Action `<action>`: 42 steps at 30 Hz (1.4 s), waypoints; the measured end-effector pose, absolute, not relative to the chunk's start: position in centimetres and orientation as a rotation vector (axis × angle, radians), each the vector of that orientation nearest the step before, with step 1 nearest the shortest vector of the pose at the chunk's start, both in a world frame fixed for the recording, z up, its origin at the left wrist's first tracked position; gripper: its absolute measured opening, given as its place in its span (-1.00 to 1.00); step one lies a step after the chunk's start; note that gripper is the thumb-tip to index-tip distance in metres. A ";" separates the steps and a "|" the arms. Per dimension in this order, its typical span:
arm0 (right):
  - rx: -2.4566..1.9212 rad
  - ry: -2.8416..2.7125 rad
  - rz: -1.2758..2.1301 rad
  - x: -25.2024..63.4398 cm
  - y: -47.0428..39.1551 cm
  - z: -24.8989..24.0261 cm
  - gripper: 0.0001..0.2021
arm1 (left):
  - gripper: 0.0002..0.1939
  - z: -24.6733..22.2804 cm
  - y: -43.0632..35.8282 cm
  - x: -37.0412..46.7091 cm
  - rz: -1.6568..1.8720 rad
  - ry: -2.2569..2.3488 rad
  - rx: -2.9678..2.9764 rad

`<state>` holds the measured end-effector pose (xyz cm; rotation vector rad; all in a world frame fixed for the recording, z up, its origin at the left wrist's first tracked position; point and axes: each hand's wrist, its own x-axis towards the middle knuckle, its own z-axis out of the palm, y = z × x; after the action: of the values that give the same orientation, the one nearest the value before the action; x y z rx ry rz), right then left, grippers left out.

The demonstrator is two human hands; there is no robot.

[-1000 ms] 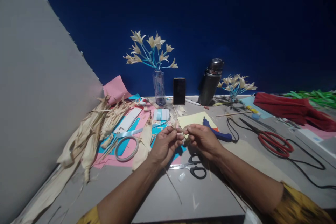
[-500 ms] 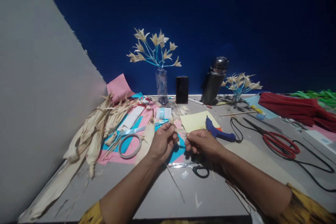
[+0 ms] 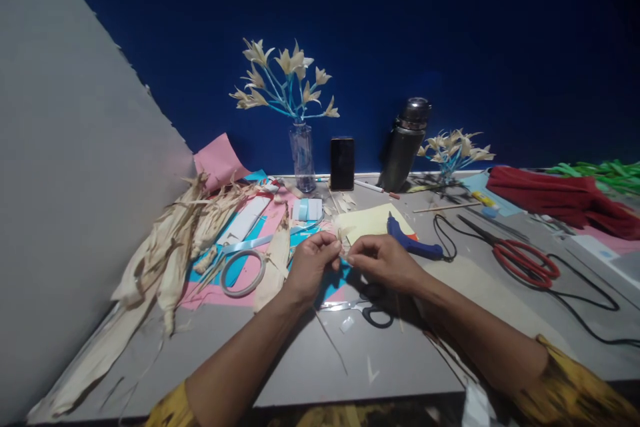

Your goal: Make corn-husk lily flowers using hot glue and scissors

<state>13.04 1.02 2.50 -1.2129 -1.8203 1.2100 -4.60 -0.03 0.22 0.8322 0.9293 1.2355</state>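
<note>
Over the middle of the table, my left hand [image 3: 313, 268] pinches a small pale corn husk flower [image 3: 343, 232] whose petals poke up past the fingertips. My right hand [image 3: 383, 260] meets it there, thumb and fingers closed together; what they pinch is too small to make out. Below the hands lie black-handled scissors [image 3: 377, 317], partly in shadow. Right of my right hand, a blue glue gun [image 3: 420, 248] rests by a pale yellow sheet [image 3: 367, 219]. Blue and pink paper is spread beneath my left hand, with a dried corn husk [image 3: 276, 260] beside it.
Dried husks [image 3: 175, 267] heap at the left beside a tape roll [image 3: 243, 273]. Along the wall stand a glass vase [image 3: 302, 157] of husk flowers, a phone [image 3: 343, 165] and a flask [image 3: 404, 147]. Red-handled scissors [image 3: 525, 263], a cord and a red cloth [image 3: 555, 197] lie right.
My right hand has come in to the left, so its fingertips now meet those of my left hand at the flower. The whole view has shifted slightly.
</note>
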 end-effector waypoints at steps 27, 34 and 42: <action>-1.321 -1.753 1.267 14.5 5.2 3.3 -0.81 | -0.70 1.1 -0.8 -4.1 1.322 0.916 0.634; -1.544 -2.201 0.822 15.0 15.3 4.1 -0.90 | -0.68 1.1 0.1 -5.1 1.363 0.892 0.531; -1.496 -2.483 0.577 10.4 18.2 3.6 -0.68 | -0.65 0.8 0.6 -6.0 1.368 0.887 0.490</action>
<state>10.42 18.22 3.61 -1.4962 -2.4829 0.5770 -6.01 0.64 0.76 0.4903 0.8873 1.3678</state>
